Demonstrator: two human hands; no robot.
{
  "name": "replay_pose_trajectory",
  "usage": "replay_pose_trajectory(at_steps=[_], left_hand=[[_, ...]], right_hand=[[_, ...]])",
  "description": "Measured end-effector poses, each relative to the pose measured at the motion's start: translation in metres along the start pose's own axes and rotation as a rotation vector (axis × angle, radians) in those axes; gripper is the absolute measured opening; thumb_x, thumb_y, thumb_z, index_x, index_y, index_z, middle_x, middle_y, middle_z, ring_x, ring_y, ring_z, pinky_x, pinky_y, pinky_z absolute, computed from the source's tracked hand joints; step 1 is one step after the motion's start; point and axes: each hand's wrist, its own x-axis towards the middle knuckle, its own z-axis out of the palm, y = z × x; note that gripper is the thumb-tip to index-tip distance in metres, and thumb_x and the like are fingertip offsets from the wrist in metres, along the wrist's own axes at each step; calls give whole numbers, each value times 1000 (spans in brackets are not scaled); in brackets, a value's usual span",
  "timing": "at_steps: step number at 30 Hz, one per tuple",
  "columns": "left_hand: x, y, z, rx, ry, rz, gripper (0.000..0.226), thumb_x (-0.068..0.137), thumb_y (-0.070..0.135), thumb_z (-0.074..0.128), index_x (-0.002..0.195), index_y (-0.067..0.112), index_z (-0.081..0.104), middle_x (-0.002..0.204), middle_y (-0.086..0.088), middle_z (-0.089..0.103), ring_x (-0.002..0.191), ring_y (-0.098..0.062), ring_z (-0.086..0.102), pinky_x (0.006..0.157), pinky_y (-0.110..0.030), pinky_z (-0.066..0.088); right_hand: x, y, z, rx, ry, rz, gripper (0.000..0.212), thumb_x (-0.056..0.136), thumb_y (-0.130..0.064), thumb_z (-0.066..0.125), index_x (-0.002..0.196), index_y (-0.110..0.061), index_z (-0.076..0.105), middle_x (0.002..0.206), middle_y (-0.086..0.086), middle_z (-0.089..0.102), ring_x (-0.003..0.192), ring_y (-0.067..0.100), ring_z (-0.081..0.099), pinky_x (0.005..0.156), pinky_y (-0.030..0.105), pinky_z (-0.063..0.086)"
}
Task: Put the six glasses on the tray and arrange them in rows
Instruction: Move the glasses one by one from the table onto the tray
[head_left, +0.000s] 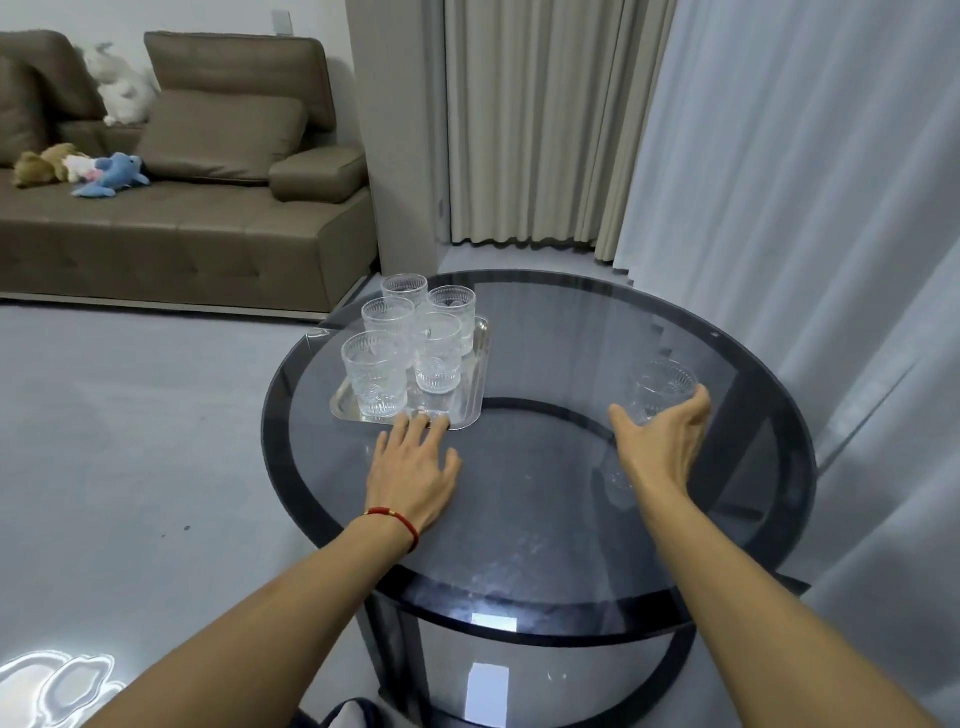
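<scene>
A silver tray (474, 400) lies on the left side of a round dark glass table (545, 499). Several clear patterned glasses stand on it in two rows; the nearest one (375, 375) is at the front left. My left hand (415, 467) rests flat on the table, fingertips touching the tray's near edge, fingers apart. One more glass (662, 387) stands on the right side of the table. My right hand (662, 441) curls around its near side, thumb to the left and fingers to the right, touching it.
A brown sofa (197, 228) with soft toys stands at the back left. Beige and white curtains (779, 156) hang behind and to the right of the table. Grey floor surrounds the table.
</scene>
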Motion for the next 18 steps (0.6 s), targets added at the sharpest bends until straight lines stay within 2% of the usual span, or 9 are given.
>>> replay_pose_trajectory(at_steps=[3, 6, 9, 12, 16, 18], left_hand=[[-10, 5, -3, -8, -1, 22, 46, 96, 39, 39, 139, 21, 44, 140, 0, 47, 139, -26, 33, 111, -44, 31], [-20, 12, -4, -9, -4, 70, 48, 96, 40, 38, 141, 22, 44, 139, 2, 48, 138, -25, 33, 112, -42, 29], [-28, 16, -4, -16, -11, 124, 49, 96, 38, 38, 141, 22, 43, 135, 2, 48, 134, -25, 35, 112, -41, 27], [-30, 18, -6, -86, -17, 135, 50, 96, 37, 41, 143, 20, 44, 135, 1, 48, 133, -23, 35, 114, -41, 26], [-34, 18, -11, -131, -23, 129, 52, 96, 36, 44, 144, 19, 44, 137, -1, 47, 134, -22, 33, 116, -42, 25], [-37, 20, -12, -132, -1, 130, 48, 93, 35, 46, 137, 16, 48, 131, -2, 51, 128, -22, 38, 113, -42, 28]], right_hand=[[9, 1, 8, 61, 31, 25, 94, 81, -31, 80, 151, -4, 22, 150, 19, 39, 135, 40, 41, 106, 48, 39], [13, 1, 11, 18, 26, 36, 87, 80, -36, 79, 145, -6, 30, 144, 19, 45, 131, 40, 45, 102, 49, 42], [6, -2, 13, -6, -12, -23, 83, 73, -46, 78, 139, -16, 38, 135, 11, 55, 120, 35, 56, 89, 41, 45], [-8, -14, 17, 88, -155, -177, 82, 69, -53, 79, 136, -24, 42, 131, 1, 59, 113, 24, 58, 86, 34, 44], [-32, -42, 33, 231, -391, -277, 84, 63, -62, 83, 131, -29, 47, 118, -7, 66, 103, 14, 65, 89, 34, 54], [-44, -51, 44, 253, -473, -319, 79, 60, -62, 84, 125, -34, 48, 111, -15, 67, 97, 3, 66, 83, 24, 54]])
